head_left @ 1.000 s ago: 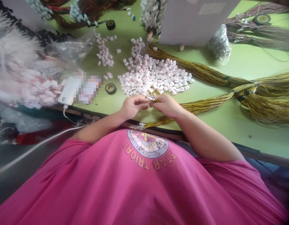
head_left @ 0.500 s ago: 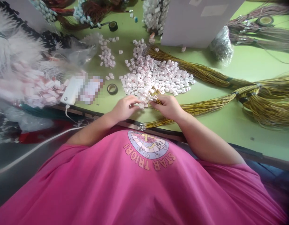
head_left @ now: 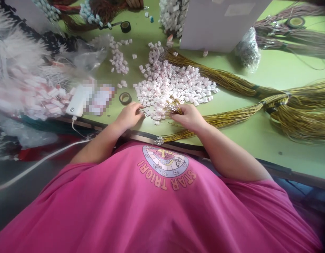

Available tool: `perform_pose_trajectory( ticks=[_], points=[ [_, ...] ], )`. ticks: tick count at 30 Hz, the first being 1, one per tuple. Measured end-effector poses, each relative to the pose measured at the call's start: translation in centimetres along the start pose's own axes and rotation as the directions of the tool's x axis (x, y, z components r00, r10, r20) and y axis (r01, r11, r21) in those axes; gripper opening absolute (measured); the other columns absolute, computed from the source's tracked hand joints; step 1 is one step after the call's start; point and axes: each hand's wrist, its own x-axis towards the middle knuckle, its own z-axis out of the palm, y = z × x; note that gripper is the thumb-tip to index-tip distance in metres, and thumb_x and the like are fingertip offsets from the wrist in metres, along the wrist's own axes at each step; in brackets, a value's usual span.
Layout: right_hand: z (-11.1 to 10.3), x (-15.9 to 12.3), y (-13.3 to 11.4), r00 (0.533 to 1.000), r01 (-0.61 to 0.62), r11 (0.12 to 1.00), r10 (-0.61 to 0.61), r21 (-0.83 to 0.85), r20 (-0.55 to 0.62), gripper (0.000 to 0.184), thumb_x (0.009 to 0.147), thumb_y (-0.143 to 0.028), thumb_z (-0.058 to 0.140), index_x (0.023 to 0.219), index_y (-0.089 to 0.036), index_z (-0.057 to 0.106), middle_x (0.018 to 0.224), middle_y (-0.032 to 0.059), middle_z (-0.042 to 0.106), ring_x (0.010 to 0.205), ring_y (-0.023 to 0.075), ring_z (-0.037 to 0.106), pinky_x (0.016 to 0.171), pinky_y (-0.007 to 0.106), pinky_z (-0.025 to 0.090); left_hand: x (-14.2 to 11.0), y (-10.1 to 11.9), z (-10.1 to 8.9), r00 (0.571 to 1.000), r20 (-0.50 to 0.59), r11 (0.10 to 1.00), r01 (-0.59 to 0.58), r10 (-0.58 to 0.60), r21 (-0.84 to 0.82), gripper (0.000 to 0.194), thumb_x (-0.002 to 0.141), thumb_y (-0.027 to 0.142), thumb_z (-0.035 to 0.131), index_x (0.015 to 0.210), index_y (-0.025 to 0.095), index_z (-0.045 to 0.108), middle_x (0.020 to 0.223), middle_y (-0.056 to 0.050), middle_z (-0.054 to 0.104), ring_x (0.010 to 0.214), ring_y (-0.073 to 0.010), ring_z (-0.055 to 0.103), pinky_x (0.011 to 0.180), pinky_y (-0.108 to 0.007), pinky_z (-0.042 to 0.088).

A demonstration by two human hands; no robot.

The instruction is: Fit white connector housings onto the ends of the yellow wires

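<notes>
My right hand (head_left: pixel 190 116) is closed around a bunch of thin yellow-and-black wires (head_left: pixel 175 104), their silvery tips fanning out leftward over the connector pile. Those wires run right, behind the wrist. Near the left lower border of the heap of small white plastic connectors (head_left: pixel 175 82) is my left hand (head_left: pixel 130 115). Its fingers are bent, with a gap between thumb and forefinger; a connector lies close to the tips. Below my right hand, more wire ends (head_left: pixel 159 140) with metal terminals reach the table's front edge.
A black tape roll (head_left: pixel 125 98) sits above my left hand. Left of it are a white power bank (head_left: pixel 79 102) with a cable, a blurred-out item, and bagged connectors (head_left: pixel 46 95). Thick wire bundles (head_left: pixel 297 109) lie right. A pale board (head_left: pixel 220 28) stands behind the heap.
My left hand has moved left, away from the wire tips and a connector there, to the pile's left border. The right hand keeps its hold on the wires. The view has shifted slightly.
</notes>
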Motion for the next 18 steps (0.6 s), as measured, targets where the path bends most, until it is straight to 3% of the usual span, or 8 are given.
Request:
perform_pose_trajectory(
  ticks=[3, 6, 8, 11, 13, 16, 18],
  points=[
    [-0.1, 0.0, 0.1, 1.000, -0.005, 1.000, 0.005, 0.026, 0.018, 0.021, 0.069, -0.030, 0.057, 0.056, -0.016, 0.048, 0.056, -0.0037, 0.036, 0.057, 0.0089, 0.035, 0.056, 0.026, 0.028, -0.3, 1.7, -0.6, 0.999, -0.049, 0.958, 0.007, -0.022, -0.287, 0.017, 0.076, 0.034, 0.067, 0.084, 0.018, 0.067, 0.082, -0.004, 0.063, 0.073, -0.0142, 0.057, 0.070, -0.029, 0.049],
    [0.0, 0.0, 0.2, 1.000, 0.010, 1.000, -0.010, 0.022, 0.000, 0.021, 0.069, -0.031, 0.057, 0.057, -0.016, 0.050, 0.056, -0.0035, 0.038, 0.058, 0.0093, 0.036, 0.057, 0.026, 0.029, -0.3, 4.3, 0.1, 0.994, 0.103, 0.768, 0.095, -0.037, -0.634, 0.028, 0.074, 0.039, 0.072, 0.091, 0.016, 0.067, 0.069, -0.001, 0.064, 0.060, -0.0107, 0.057, 0.061, -0.026, 0.049],
    [0.1, 0.0, 0.4, 0.999, 0.039, 0.999, -0.038, 0.034, -0.029, 0.018, 0.069, -0.030, 0.058, 0.060, -0.015, 0.053, 0.058, -0.0029, 0.041, 0.061, 0.0102, 0.039, 0.059, 0.026, 0.031, -0.1, 5.6, 1.1, 0.979, 0.201, 0.617, 0.175, -0.028, -0.767, 0.037, 0.069, 0.040, 0.076, 0.095, 0.016, 0.067, 0.062, 0.001, 0.062, 0.052, -0.0089, 0.055, 0.056, -0.025, 0.048],
    [0.2, 0.0, 0.5, 0.997, 0.055, 0.998, -0.052, 0.042, -0.061, 0.013, 0.067, -0.027, 0.057, 0.065, -0.014, 0.057, 0.061, -0.0020, 0.046, 0.063, 0.0112, 0.043, 0.060, 0.025, 0.033, 0.2, 6.4, 2.2, 0.959, 0.283, 0.442, 0.265, -0.025, -0.857, 0.039, 0.064, 0.041, 0.081, 0.091, 0.016, 0.066, 0.061, 0.002, 0.062, 0.049, -0.0078, 0.054, 0.053, -0.024, 0.048],
    [0.2, -0.1, 0.5, 0.997, 0.053, 0.998, -0.051, 0.033, -0.064, 0.012, 0.066, -0.025, 0.057, 0.064, -0.014, 0.056, 0.059, -0.0021, 0.046, 0.061, 0.0108, 0.043, 0.059, 0.025, 0.033, 0.3, 6.4, 2.5, 0.938, 0.347, 0.377, 0.330, -0.026, -0.865, 0.038, 0.062, 0.040, 0.082, 0.087, 0.015, 0.067, 0.065, 0.000, 0.064, 0.053, -0.0080, 0.057, 0.055, -0.024, 0.050],
    [0.3, -0.1, 0.5, 0.997, 0.066, 0.997, -0.065, 0.027, -0.052, 0.008, 0.065, -0.022, 0.055, 0.063, -0.014, 0.054, 0.058, -0.0025, 0.045, 0.060, 0.0098, 0.041, 0.058, 0.025, 0.032, 0.3, 6.1, 2.6, 0.913, 0.407, 0.349, 0.390, -0.027, -0.852, 0.040, 0.060, 0.036, 0.084, 0.089, 0.014, 0.067, 0.070, -0.001, 0.066, 0.058, -0.0085, 0.060, 0.060, -0.024, 0.052],
    [0.3, -0.2, 0.4, 0.996, 0.073, 0.997, -0.071, 0.024, -0.049, 0.007, 0.065, -0.021, 0.054, 0.062, -0.015, 0.053, 0.058, -0.0028, 0.044, 0.059, 0.0094, 0.039, 0.058, 0.025, 0.031, 0.3, 6.0, 2.8, 0.919, 0.391, 0.354, 0.379, -0.039, -0.855, 0.041, 0.061, 0.037, 0.083, 0.092, 0.014, 0.067, 0.071, -0.001, 0.066, 0.058, -0.0086, 0.061, 0.060, -0.025, 0.052]
  ],
)
